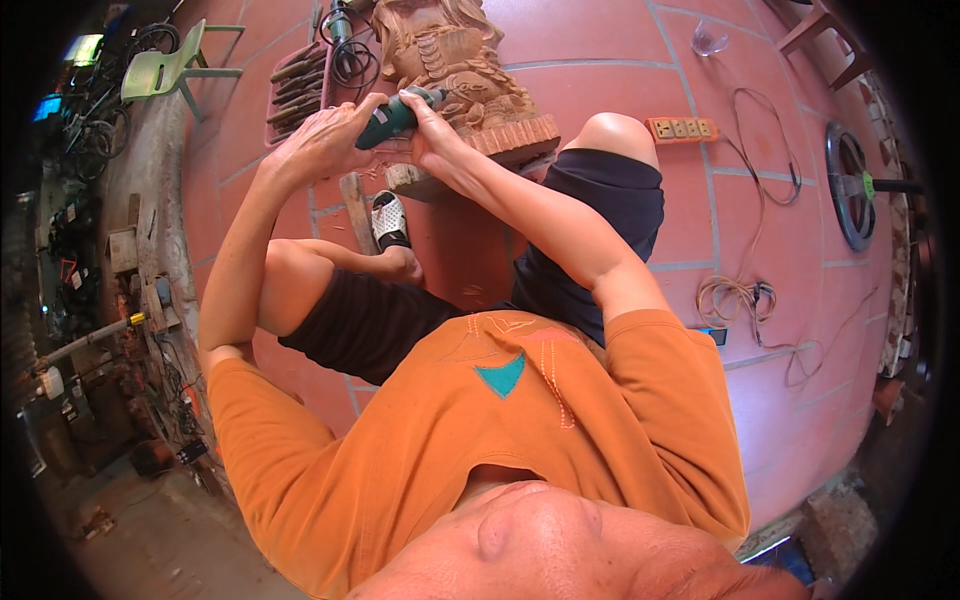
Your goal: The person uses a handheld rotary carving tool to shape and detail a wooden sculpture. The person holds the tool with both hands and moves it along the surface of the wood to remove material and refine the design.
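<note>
Beside the left edge of the brown carved-wood sculpture [432, 55], a dark-green, cylindrical power tool [387, 122] is held between the curled left hand [328, 140] and right hand [433, 133], and, seemingly light, stiff and smooth-cased, is best gripped around its body, clear of the tip.

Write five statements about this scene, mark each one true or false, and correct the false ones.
1. The left hand and the right hand hold a green power tool. True.
2. An orange power strip lies to the right of the wood carving. True.
3. The wood carving is painted blue. False: it is brown.
4. A pink tray holds a row of long, slim brown objects. True.
5. The pink tray lies to the right of the orange power strip. False: it lies to the left.
</note>
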The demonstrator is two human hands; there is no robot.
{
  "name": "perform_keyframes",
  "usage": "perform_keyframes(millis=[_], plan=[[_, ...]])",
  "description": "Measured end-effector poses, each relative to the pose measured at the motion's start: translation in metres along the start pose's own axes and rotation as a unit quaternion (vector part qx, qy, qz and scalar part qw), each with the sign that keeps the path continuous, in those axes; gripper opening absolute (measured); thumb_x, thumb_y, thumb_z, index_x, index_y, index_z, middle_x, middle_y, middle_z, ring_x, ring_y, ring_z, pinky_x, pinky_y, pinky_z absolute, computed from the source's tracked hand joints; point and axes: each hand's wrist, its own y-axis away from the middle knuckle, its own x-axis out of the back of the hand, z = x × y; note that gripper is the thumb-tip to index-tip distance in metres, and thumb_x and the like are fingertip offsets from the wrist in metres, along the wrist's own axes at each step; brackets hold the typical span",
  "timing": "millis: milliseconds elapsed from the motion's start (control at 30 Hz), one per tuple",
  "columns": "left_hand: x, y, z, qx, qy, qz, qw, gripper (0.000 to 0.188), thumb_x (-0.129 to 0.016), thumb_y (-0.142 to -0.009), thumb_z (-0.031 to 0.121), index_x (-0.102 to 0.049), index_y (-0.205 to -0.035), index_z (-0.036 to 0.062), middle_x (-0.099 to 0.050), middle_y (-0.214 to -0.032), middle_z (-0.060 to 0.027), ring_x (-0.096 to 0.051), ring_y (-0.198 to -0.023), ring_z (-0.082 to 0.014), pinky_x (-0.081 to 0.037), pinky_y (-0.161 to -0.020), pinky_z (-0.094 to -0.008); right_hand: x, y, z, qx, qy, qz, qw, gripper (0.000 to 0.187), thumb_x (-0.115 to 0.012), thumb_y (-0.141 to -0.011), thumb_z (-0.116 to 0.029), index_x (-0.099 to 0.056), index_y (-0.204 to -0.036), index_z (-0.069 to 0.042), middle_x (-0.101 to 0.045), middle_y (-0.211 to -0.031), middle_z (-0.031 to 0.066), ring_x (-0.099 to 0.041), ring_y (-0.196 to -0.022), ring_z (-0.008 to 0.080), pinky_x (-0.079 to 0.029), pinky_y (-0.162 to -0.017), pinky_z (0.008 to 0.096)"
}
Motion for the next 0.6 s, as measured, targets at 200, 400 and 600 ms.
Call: perform_keyframes(millis=[200, 400, 600], plan=[[0.006, -0.006, -0.004, 0.015, -0.028, 0.005, 0.999, 0.065, -0.062, -0.072, 0.014, -0.037, -0.133, 0.0150, -0.057, -0.096, -0.0244, -0.058, -0.092, -0.0405, -0.045, -0.080, -0.0450, -0.007, -0.006, -0.002, 0.035, -0.015, -0.001, 0.999, 0.047, -0.050, -0.087, -0.055, -0.053, -0.108, -0.013, -0.063, -0.097, 0.0082, -0.066, -0.079, 0.0311, -0.055, -0.071, 0.0470], [0.009, -0.014, -0.002, -0.020, -0.046, 0.041, 0.998, 0.063, -0.064, -0.073, 0.012, -0.040, -0.132, 0.0093, -0.057, -0.093, -0.0257, -0.058, -0.090, -0.0411, -0.045, -0.081, -0.0441, -0.009, -0.011, -0.009, 0.051, -0.033, 0.018, 0.998, 0.042, -0.048, -0.088, -0.053, -0.054, -0.104, -0.015, -0.063, -0.094, 0.0047, -0.066, -0.079, 0.0268, -0.055, -0.071, 0.0429], [0.009, -0.024, -0.004, -0.021, -0.061, 0.024, 0.998, 0.066, -0.059, -0.072, 0.012, -0.037, -0.135, 0.0148, -0.057, -0.098, -0.0243, -0.058, -0.092, -0.0401, -0.046, -0.081, -0.0449, -0.006, -0.012, -0.010, 0.060, -0.048, 0.012, 0.997, 0.041, -0.047, -0.088, -0.054, -0.055, -0.101, -0.015, -0.062, -0.091, 0.0032, -0.066, -0.075, 0.0241, -0.055, -0.070, 0.0409]])
